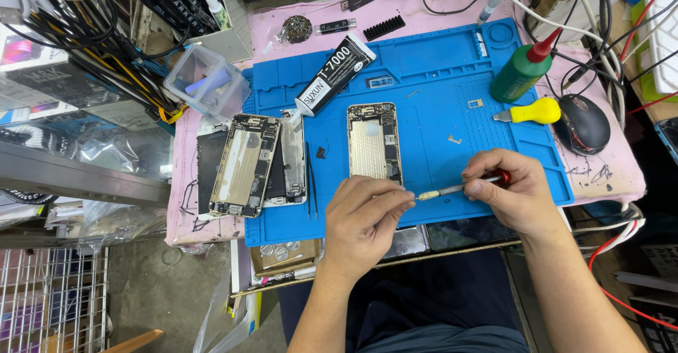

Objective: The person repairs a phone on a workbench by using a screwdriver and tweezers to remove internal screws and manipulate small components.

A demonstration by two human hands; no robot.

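My right hand (513, 192) grips a small screwdriver (452, 190) with a red handle, held level over the front of the blue work mat (438, 85). My left hand (364, 219) pinches the screwdriver's metal tip between thumb and fingers. Just beyond my left hand lies an opened phone chassis (373, 142) with a gold-coloured inside, flat on the mat. Black tweezers (310, 183) rest to its left.
Two more opened phone bodies (247, 164) lie at the mat's left edge. A black glue tube (332, 76), a green squeeze bottle (521, 70), a yellow-handled tool (531, 112), a black mouse (583, 123) and a clear plastic box (208, 81) surround the mat. Cables hang at both sides.
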